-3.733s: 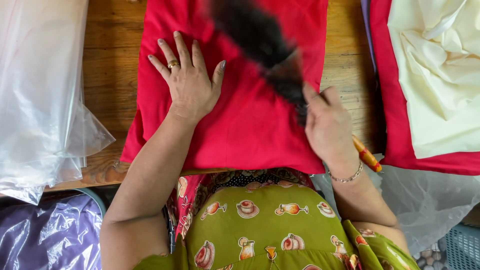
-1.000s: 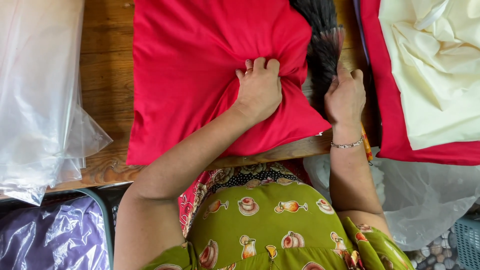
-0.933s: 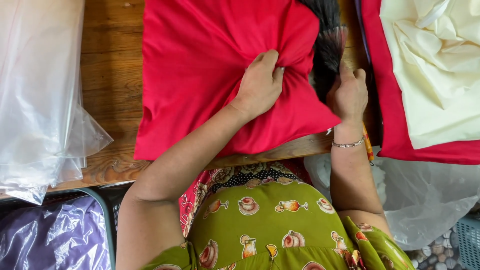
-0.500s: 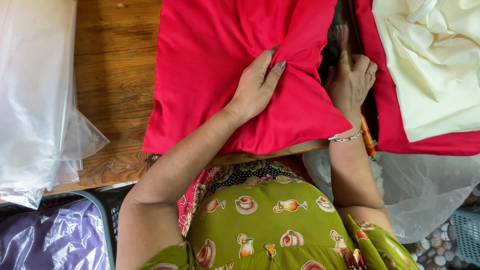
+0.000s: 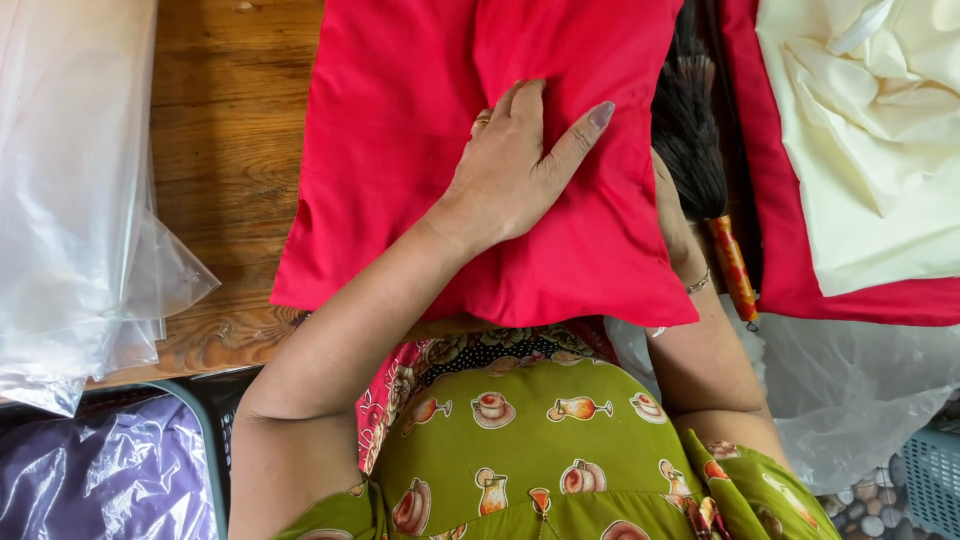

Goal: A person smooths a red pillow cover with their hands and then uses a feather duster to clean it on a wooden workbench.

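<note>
The left hand (image 5: 515, 165) lies flat and spread on the red cushion (image 5: 420, 150), which sits on the wooden table (image 5: 225, 150). The right hand is hidden under the cushion's 3 o'clock edge, its state impossible to tell, beside a dark brush (image 5: 690, 150). Smoothing well probably means keeping the palm flat and pressing evenly.

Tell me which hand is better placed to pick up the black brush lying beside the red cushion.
The right hand, probably. It is tucked under the red cushion's right edge, right beside the black brush and its orange handle. The left hand lies flat on top of the cushion, farther from the brush.
</note>
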